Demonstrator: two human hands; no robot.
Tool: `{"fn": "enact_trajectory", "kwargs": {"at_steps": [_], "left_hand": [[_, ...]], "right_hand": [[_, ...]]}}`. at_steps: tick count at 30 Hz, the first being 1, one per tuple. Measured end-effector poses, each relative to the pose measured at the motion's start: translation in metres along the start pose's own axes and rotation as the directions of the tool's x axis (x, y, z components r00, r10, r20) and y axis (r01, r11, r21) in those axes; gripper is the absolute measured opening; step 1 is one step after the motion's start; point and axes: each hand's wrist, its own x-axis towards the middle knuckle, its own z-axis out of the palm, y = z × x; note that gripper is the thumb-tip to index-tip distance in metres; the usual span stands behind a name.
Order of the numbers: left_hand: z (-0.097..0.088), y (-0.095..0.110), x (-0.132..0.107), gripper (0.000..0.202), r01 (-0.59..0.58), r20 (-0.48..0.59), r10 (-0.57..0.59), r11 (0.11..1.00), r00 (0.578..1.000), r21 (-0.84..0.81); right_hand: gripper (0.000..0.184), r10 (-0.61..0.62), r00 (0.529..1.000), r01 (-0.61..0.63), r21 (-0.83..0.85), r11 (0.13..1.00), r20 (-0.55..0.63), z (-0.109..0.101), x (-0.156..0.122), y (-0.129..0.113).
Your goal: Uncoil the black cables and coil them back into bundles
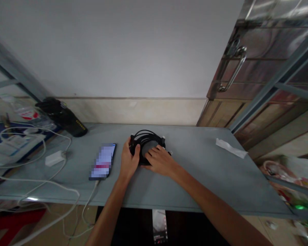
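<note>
A coil of black cable (146, 136) lies on the grey table, wound into a ring with pale connector ends showing on its right side. My left hand (129, 155) grips the ring's left side, thumb on top and fingers around the outside. At the lower right of the ring, my right hand (159, 160) is closed on the cable with its fingers curled into the loop; the fingertips are partly hidden.
A phone (102, 162) with a white charging cable lies left of my hands. Farther left are a white power adapter (54, 158), a black bottle (64, 118) and tangled white cords. A crumpled white strip (231, 148) lies at the right of the table (195, 143).
</note>
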Motion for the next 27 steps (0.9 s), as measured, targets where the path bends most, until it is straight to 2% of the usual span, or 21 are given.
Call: {"fn": "enact_trajectory", "kwargs": {"at_steps": [4,9,15,20,23,27], "left_hand": [[-0.001,0.003,-0.004,0.060,-0.045,-0.036,0.044,0.998,0.998,-0.032],[-0.002,0.006,-0.004,0.050,-0.140,-0.023,0.141,0.990,0.990,0.022],[-0.002,0.006,-0.002,0.049,-0.131,0.036,0.129,0.989,0.991,0.065],[-0.002,0.007,-0.001,0.047,-0.142,0.072,0.137,0.987,0.988,0.073],[-0.002,0.006,0.000,0.048,-0.114,0.077,0.109,0.991,0.991,0.065],[-0.002,0.004,0.001,0.047,-0.115,0.083,0.110,0.991,0.991,0.064]], "right_hand": [[0.047,-0.015,0.999,0.017,-0.064,0.998,0.030,-0.008,-0.033,0.009],[0.047,0.010,0.999,-0.006,-0.127,0.992,0.030,-0.025,-0.105,0.030],[0.040,0.099,0.995,-0.096,-0.181,0.979,0.007,-0.044,-0.177,0.055],[0.035,0.193,0.981,-0.195,-0.150,0.969,-0.028,-0.051,-0.203,0.054],[0.040,0.261,0.963,-0.267,-0.083,0.960,-0.073,-0.050,-0.207,0.046],[0.043,0.286,0.942,-0.292,-0.010,0.956,-0.175,-0.054,-0.206,0.032]]}}
